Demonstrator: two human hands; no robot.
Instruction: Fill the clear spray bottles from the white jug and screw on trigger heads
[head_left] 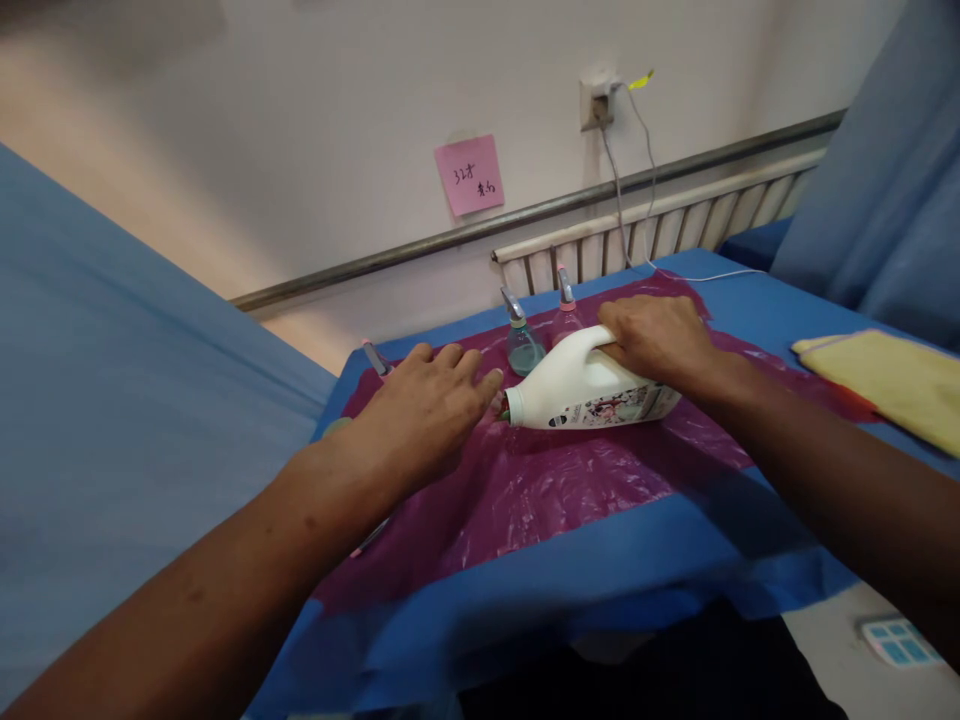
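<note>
My right hand (660,335) is closed round the handle of a white detergent jug (592,385) with a printed label. The jug lies tilted on its side, its open mouth facing left. Close to that mouth is my left hand (431,405), back upward and fingers curled; whatever they may hold is hidden, though a small greenish and pink bit shows between hand and mouth. Behind the jug stand a teal spray bottle (525,350) and a pink spray bottle (568,318). Another spray top (375,357) shows past my left hand, its lower part covered.
A crumpled purple plastic sheet (517,515) covers part of the blue-covered table (645,535). At right lies a yellow cloth (892,380). Blue curtains (127,400) hang at both sides. Behind are a radiator (675,225), a wall socket (598,103) with cables, and a pink note (470,177).
</note>
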